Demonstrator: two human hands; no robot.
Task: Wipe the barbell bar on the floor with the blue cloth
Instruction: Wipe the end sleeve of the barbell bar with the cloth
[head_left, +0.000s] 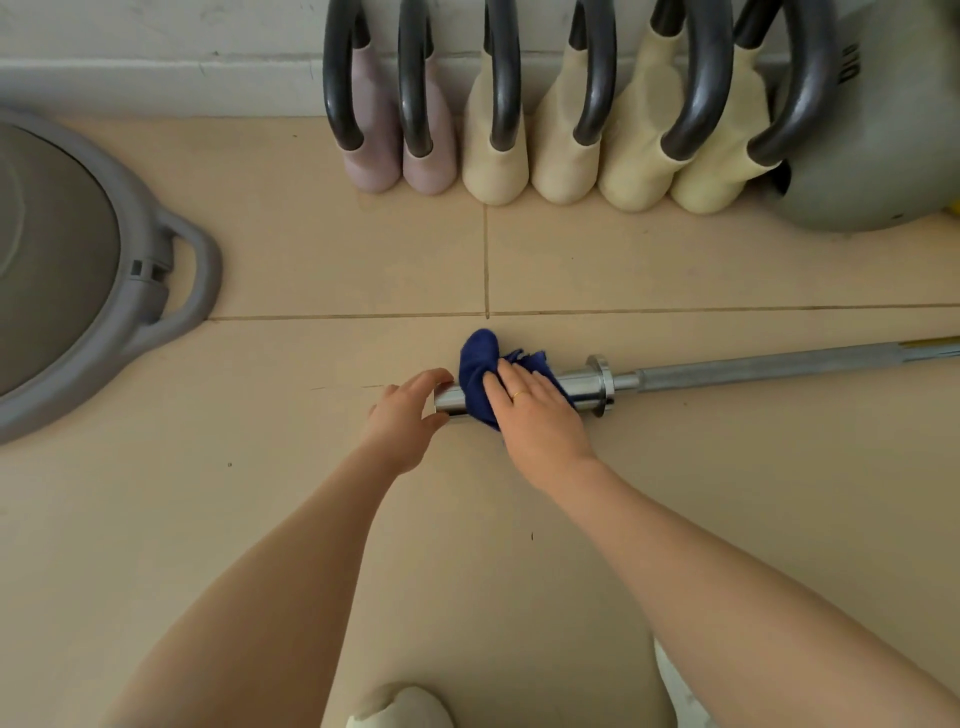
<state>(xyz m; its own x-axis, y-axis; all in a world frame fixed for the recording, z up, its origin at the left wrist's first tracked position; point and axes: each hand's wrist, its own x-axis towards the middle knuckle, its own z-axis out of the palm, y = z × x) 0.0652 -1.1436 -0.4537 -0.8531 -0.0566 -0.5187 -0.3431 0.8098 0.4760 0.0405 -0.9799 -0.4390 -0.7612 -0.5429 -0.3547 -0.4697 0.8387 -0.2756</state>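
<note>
So the barbell bar (727, 371) is lying flat on the tiled floor (311, 519), and the person is crouching right at its chrome sleeve end. The right hand (535, 415) is pressing the blue cloth (480, 374) down over the sleeve, fingers draped across it, just on the near side of the collar flange. The left hand (410, 415) is sitting at the very tip of the bar, fingers loosely curved against the end, looking like it's steadying the thing rather than gripping it (hard to tell how firmly, honestly).

What's worrying me: the bar is round and free on smooth tile, so a hard push along it could be rolling or sliding it away from the cloth, toward the row of kettlebells (545, 130) standing beyond the bar by the wall. And if the cloth is only bunching on top, the underside of the sleeve is getting missed.

Containers: there's a grey tub-looking thing with a handle (156, 291) well off past the bar's tip. I can't tell what's inside it, if anything.
</note>
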